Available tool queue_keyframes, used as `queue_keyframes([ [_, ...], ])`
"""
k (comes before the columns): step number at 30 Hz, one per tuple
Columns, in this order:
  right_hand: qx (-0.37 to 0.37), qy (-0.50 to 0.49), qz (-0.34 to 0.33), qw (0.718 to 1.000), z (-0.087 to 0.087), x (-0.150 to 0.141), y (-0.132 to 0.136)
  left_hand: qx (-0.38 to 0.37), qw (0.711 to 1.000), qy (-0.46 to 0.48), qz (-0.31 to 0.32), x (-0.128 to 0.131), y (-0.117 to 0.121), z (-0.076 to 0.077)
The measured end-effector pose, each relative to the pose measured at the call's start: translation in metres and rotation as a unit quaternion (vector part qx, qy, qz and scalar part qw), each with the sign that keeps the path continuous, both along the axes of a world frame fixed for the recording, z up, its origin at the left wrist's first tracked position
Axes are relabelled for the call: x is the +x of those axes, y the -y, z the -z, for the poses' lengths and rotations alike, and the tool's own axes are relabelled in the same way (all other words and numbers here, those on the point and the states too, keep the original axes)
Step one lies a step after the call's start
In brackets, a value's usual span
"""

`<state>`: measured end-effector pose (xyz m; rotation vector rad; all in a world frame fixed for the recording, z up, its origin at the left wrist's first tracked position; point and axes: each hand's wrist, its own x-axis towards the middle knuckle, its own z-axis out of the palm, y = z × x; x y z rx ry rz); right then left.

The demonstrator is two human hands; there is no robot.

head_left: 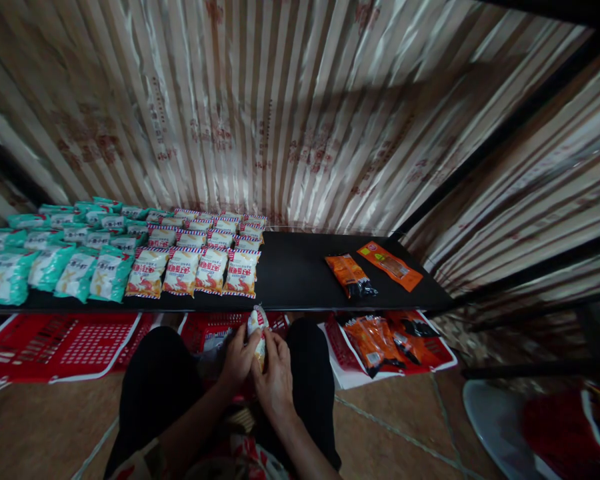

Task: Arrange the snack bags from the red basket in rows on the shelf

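Note:
Between my knees, my left hand [240,357] and my right hand [275,377] both grip a small white and red snack bag [258,323], fingers closed around its sides. It is held upright just in front of the shelf edge. Rows of like snack bags [241,272] with red lettering stand on the black shelf [295,267] ahead. To their left are several teal snack bags [111,270]. Below the shelf, close by my hands, a red basket [193,330] is partly hidden by my legs and has some packets in it.
Two orange packets, one with black ends [347,273] and one flat [390,265], lie on the shelf's right side. Below stands a red basket [445,353] of orange packets; another red basket [55,347] is at left. A striped curtain [260,133] hangs behind. Black frame bars [500,160] slope at right.

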<state>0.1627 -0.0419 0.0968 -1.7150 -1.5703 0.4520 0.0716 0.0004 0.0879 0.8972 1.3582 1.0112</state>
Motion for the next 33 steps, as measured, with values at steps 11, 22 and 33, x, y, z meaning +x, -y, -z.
queue_keyframes([
  [11, 0.024, 0.002, -0.035, 0.999, -0.003, -0.007, 0.01, 0.014, 0.997, 0.08, 0.0, -0.002, 0.001, -0.011],
  [22, -0.007, -0.102, -0.009, 0.995, -0.001, 0.006, 0.001, -0.044, 0.989, 0.141, -0.013, -0.008, -0.001, -0.012],
  [33, -0.165, -0.38, -0.031, 0.91, -0.007, 0.015, -0.01, -0.117, 0.968, 0.222, -0.014, -0.015, -0.004, -0.021],
])
